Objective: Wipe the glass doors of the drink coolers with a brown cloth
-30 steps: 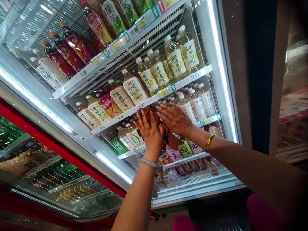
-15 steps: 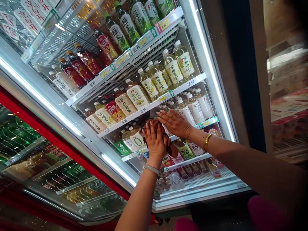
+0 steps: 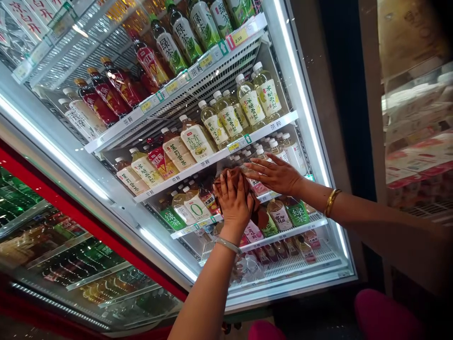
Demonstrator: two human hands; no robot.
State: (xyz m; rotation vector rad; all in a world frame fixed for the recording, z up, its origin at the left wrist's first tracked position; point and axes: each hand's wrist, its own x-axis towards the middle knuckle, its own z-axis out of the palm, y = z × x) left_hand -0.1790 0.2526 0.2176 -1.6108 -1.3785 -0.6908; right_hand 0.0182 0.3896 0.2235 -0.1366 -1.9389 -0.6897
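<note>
The left hand (image 3: pixel 233 203) lies flat over a brown cloth (image 3: pixel 235 173) on the glass front (image 3: pixel 193 172) of a drinks cooler (image 3: pixel 283 286); the right hand (image 3: pixel 278 175), bare, extends apart, just right. Uneven palm pressure could let the cloth slip; bare fingertips could smudge.

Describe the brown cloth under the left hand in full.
The brown cloth looks soft and plain, a reddish brown without visible print. It is bunched and creased, partly hidden beneath the left hand, whose fingers lie spread over it. Folds show around the fingertips, and a loose part hangs below and to the right of that hand. It sits before the lower shelves of a lit drinks cooler. Whether the right hand touches it is unclear.
</note>
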